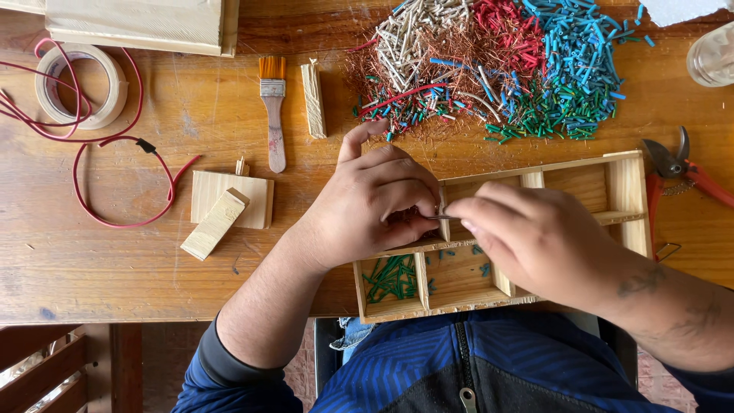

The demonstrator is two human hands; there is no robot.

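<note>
Over the wooden tray (623,183) at the near edge of the surface (115,260), both hands, left (375,203) and right (539,237), pinch a thin wire piece (442,217) above its middle divider, probably light, bendy, best gripped at its ends

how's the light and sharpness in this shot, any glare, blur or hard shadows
Head view: soft, even daylight, with only faint shadows under the left hand and right hand; no harsh glare on the wooden table; the wire pieces and paintbrush are sharp; the clear jar at the frame edge is cut off and washed pale.
</note>
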